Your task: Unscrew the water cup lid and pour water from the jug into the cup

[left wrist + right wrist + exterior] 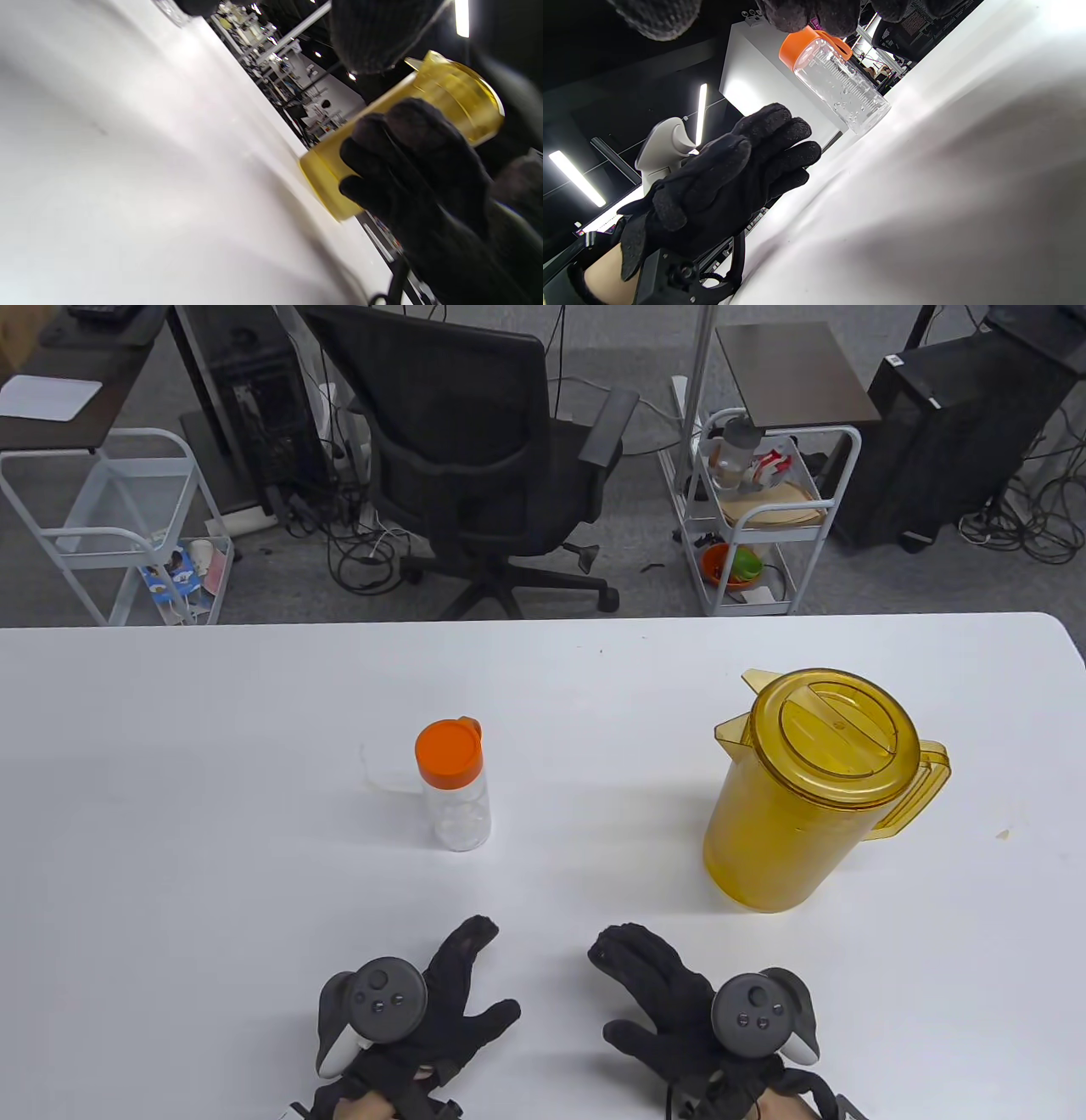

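On the white table (170, 780), your 2 hands sit near the bottom edge, apart from each other and holding nothing: left hand (433, 1005) with fingers spread and relaxed, right hand (670, 993) the same, fingers loosely extended toward the middle. Each carries a grey tracker (386, 997) on its back. Your water cup (456, 793), clear with an orange lid (448, 751) screwed on, stands upright ahead of the left hand, well apart from it. Your jug (802, 797), amber plastic with its lid on and handle pointing right, stands upright ahead of the right hand, not touched. Table view alone gives the full layout plus the background: black office chair (492, 458) and 2 white carts (764, 517) behind the table. Left wrist view shows what the top camera doesn't: the jug's side wall seen low across the table, partly hidden by your right glove's fingers in front of it. Right wrist view gives the cup's side: printed graduation marks and droplets inside the clear wall, with your left glove in the foreground, fingers straight and close together. Water level in the jug can't be told from any view.
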`<state>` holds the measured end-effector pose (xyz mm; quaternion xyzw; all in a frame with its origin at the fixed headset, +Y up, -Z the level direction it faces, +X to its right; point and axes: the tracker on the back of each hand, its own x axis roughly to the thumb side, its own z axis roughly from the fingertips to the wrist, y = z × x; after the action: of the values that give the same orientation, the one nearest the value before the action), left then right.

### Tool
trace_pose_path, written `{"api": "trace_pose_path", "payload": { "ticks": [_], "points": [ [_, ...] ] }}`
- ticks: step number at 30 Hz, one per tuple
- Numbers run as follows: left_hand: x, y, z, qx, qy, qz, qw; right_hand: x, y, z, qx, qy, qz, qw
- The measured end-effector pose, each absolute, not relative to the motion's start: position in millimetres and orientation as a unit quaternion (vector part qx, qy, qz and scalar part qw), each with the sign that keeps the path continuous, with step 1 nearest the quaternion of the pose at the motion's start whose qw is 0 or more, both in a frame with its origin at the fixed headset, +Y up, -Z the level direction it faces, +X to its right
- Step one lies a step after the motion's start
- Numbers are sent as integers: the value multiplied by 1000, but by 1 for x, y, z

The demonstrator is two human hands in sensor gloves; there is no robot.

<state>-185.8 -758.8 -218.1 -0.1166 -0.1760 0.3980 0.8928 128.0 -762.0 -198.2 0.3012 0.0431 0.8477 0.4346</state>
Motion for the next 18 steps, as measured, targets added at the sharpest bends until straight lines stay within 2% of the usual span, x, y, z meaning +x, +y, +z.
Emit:
{"api": "trace_pose_path", "payload": {
  "ticks": [9,18],
  "points": [
    [-216,-769,-270,-150,0,415,897,127,-763,-199,298,55,847,436],
    [-210,-758,-324,-45,42,409,910,122,-763,-200,304,75,853,418]
  ]
}}
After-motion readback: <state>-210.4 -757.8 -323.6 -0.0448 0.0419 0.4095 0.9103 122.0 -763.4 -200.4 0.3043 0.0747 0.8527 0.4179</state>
